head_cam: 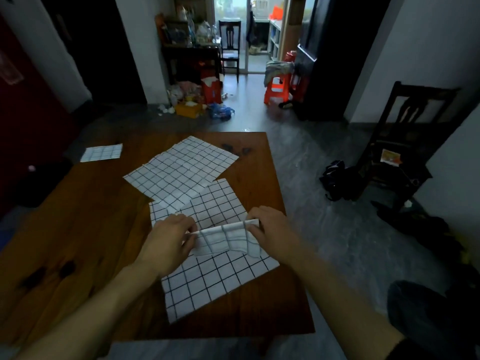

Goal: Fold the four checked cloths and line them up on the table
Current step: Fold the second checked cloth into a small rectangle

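Note:
Both hands hold a small folded checked cloth (226,241) just above the table: my left hand (168,241) pinches its left end, my right hand (270,231) its right end. Under it lies a flat checked cloth (207,281), spread open near the table's front. Another open checked cloth (181,170) lies further back, overlapping the near one's far edge. A folded checked cloth (101,152) rests at the table's far left corner.
The wooden table (78,242) has its right edge beside the cloths. A dark chair (405,141) with a bag at its foot stands to the right. Clutter, an orange stool (276,89) and another chair lie across the floor beyond.

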`<action>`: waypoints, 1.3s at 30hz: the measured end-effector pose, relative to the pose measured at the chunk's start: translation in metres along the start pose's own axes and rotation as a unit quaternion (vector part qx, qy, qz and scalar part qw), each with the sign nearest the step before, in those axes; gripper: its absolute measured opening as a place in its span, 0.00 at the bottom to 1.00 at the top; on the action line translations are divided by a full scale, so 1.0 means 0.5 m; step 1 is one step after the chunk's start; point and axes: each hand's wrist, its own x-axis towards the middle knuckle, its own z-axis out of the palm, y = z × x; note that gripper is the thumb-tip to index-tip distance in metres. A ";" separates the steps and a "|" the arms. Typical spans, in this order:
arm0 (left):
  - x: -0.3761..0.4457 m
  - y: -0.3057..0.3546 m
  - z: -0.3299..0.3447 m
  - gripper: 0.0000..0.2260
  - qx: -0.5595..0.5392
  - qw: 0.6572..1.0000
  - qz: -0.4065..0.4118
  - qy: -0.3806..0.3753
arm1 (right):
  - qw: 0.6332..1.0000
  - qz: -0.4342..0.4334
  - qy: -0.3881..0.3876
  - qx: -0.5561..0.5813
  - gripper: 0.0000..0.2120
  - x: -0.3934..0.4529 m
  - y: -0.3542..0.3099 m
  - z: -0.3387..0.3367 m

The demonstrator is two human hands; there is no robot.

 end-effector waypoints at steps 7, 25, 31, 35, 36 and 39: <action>-0.136 -0.043 -0.092 0.08 0.028 0.998 -0.063 0.015 | 0.997 -0.053 0.009 0.048 0.01 0.018 -0.123 0.049; -0.709 -0.480 -0.354 0.09 -0.036 0.967 -0.205 0.150 | 0.980 -0.148 -0.109 0.072 0.02 0.095 -0.758 0.431; -0.783 -0.632 -0.391 0.11 -0.047 0.964 -0.213 0.150 | 0.972 -0.163 -0.124 0.111 0.04 0.144 -0.875 0.530; -0.774 -0.739 -0.408 0.12 -0.054 0.960 -0.226 0.155 | 0.969 -0.156 -0.121 0.147 0.02 0.231 -0.921 0.598; -0.768 -0.766 -0.413 0.11 -0.050 0.960 -0.229 0.151 | 0.968 -0.154 -0.111 0.161 0.02 0.257 -0.931 0.617; -0.744 -0.845 -0.442 0.11 -0.044 0.959 -0.242 0.140 | 0.965 -0.127 -0.072 0.217 0.02 0.327 -0.968 0.667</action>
